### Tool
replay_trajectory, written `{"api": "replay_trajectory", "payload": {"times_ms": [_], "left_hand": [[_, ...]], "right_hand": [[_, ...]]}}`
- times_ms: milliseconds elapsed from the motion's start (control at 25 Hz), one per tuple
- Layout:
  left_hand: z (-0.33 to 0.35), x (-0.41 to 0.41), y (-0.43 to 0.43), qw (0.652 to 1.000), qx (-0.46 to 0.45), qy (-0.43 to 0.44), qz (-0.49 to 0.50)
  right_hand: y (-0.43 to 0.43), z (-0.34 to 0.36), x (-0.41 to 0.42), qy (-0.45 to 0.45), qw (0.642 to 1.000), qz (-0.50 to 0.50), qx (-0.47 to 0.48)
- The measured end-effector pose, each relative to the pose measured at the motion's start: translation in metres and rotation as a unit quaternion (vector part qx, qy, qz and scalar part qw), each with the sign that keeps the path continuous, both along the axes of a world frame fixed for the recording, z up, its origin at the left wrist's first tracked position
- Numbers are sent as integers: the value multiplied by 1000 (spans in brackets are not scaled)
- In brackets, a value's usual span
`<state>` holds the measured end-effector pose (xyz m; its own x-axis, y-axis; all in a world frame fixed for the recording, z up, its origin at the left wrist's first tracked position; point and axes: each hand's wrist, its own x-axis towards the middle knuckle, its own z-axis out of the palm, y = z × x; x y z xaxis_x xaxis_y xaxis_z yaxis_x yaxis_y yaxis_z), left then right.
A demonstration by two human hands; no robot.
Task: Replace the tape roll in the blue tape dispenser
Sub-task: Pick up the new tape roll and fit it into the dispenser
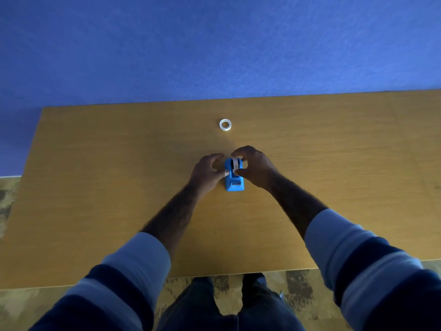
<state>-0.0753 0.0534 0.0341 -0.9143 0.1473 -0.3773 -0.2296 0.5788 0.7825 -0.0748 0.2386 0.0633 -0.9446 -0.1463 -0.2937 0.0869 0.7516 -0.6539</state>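
- At the middle of the bench [95, 211], one blue tape dispenser [234, 176] stands upright, long axis running from far edge to near edge, its cutter end toward the near edge.
- Two tape rolls in play: one white roll [234, 163] seated on edge in the dispenser, one spare roll [225, 124] lying flat nearer the far edge, well apart.
- Left hand [207, 172] braces the dispenser's left side, thumb touching it.
- Right hand [255, 166] curls over the seated roll, thumb and fingertips pinching it.
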Motion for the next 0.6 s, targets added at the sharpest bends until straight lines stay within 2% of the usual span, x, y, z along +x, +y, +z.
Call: {"api": "replay_trajectory", "payload": {"times_ms": [600], "left_hand": [[-3,3,6,999,35,-17,6]], "right_hand": [[-7,-6,2,4,1000,11,19]]}}
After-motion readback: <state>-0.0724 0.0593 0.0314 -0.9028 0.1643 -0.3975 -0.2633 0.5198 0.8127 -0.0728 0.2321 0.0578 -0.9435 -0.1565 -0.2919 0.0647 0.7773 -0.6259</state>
